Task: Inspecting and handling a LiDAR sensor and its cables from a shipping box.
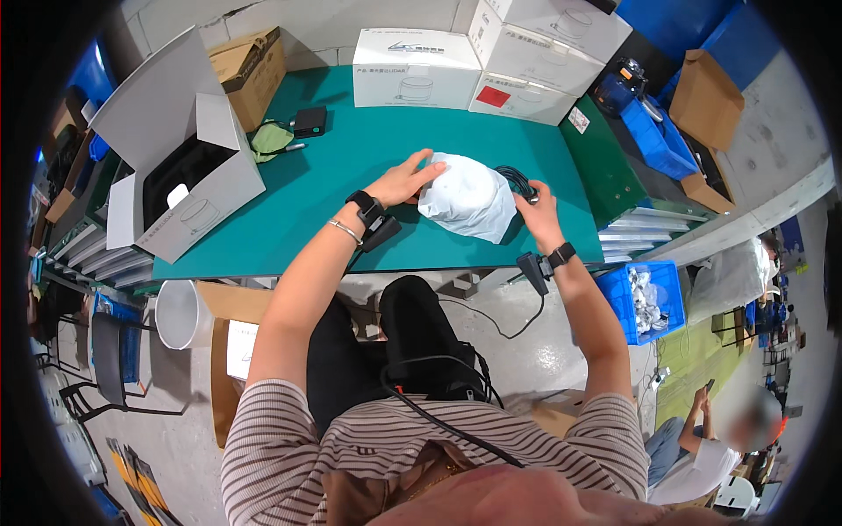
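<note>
On the green tabletop (342, 219) in front of me sits a rounded object wrapped in a white plastic bag (469, 197). My left hand (403, 181) holds the bag at its left side, fingers bent over the upper edge. A coiled black cable (516, 179) comes out at the bag's right. Closed around the cable's end beside the bag is my right hand (537, 213). What the bag contains is hidden by the plastic. Both wrists wear black straps with small black devices.
An opened white carton (210, 206) with black foam inside stands at left. Near it lie a small black box (310, 122) and a green pouch (270, 140). Closed white cartons (417, 70) line the back. A blue bin (645, 302) is below right; a seated person (710, 447) is beyond.
</note>
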Action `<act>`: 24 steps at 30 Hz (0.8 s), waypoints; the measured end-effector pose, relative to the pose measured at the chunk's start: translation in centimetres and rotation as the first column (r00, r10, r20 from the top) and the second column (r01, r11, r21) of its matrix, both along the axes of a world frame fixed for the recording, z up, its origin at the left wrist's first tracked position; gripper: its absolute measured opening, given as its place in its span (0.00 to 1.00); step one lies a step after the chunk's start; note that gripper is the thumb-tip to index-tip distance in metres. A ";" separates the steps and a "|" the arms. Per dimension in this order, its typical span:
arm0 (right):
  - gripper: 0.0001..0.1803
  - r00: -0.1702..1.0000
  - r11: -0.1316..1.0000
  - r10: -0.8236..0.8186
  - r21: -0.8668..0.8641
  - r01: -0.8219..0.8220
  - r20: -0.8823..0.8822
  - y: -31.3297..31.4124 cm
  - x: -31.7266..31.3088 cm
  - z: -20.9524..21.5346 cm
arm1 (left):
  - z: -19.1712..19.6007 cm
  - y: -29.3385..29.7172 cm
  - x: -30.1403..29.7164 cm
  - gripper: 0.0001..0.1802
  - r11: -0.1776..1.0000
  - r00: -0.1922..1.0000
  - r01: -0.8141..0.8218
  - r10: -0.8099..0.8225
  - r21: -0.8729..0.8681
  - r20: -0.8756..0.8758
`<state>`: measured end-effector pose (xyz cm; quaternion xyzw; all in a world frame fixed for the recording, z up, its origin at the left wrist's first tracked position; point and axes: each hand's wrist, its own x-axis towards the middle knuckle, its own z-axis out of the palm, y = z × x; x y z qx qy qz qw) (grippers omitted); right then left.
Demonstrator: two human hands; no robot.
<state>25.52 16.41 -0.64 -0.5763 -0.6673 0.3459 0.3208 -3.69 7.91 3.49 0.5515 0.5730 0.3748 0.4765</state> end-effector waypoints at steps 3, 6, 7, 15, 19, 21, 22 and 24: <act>0.31 0.976 1.000 0.014 0.002 -0.014 -0.219 -1.6 -2.3 0.5 | -0.5 -0.2 -0.9 0.50 1.000 1.000 0.017 -0.017 0.019 -0.008; 0.30 0.994 0.991 0.103 0.091 -0.099 -0.043 -2.1 -4.5 0.7 | -0.9 -0.6 -2.0 0.49 1.000 0.999 0.009 -0.010 0.023 0.037; 0.29 0.989 0.980 0.139 0.134 -0.145 0.049 -2.1 -4.9 0.7 | -0.8 -0.8 -2.3 0.49 1.000 0.999 0.005 -0.006 0.021 0.032; 0.35 0.741 0.740 0.092 0.452 -0.498 0.666 -2.1 -6.2 3.1 | -2.2 -5.5 -1.6 0.45 0.946 0.985 -0.132 0.160 0.296 -0.070; 0.29 0.748 0.752 0.123 0.431 -0.499 0.652 -0.5 -7.3 2.3 | -2.6 -6.1 0.3 0.43 0.882 0.897 -0.228 0.354 0.412 -0.263; 0.24 0.768 0.783 0.167 0.390 -0.484 0.618 0.2 -7.8 2.1 | -2.6 -5.6 -0.4 0.38 0.950 0.930 -0.252 0.291 0.185 -0.224; 0.25 0.762 0.817 0.197 0.326 -0.476 0.617 0.5 -8.2 1.9 | -3.0 -5.5 -0.7 0.29 0.931 0.918 -0.264 0.323 0.253 -0.232; 0.28 0.772 0.816 0.215 0.325 -0.478 0.598 0.5 -7.8 2.0 | -3.1 -4.6 -1.9 0.19 0.990 0.977 -0.084 0.105 0.114 -0.187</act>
